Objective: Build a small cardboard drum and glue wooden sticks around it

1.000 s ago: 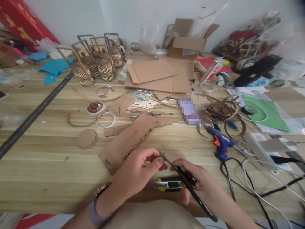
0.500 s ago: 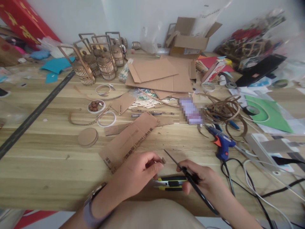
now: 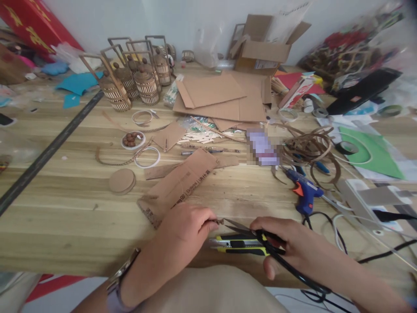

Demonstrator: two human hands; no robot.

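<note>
Between thumb and forefinger, my left hand pinches a small brown piece, seemingly cardboard. Black-handled scissors are in my right hand, their blades parted and pointing left, with the tips at the small piece. Whether the blades touch it I cannot tell. Under the scissors lies a yellow and black utility knife. A printed cardboard strip lies just beyond my left hand, which covers its near part.
A blue glue gun with cables lies at right, beside coiled brown strips. Round cardboard discs and a dish of brown beads are at left. Several lantern-like baskets stand behind. Cardboard sheets lie at the back.
The scissors have swung lower and their blades have parted, with the tips now at the small piece. My left hand has turned slightly, still pinching it. The view has shifted a little.
</note>
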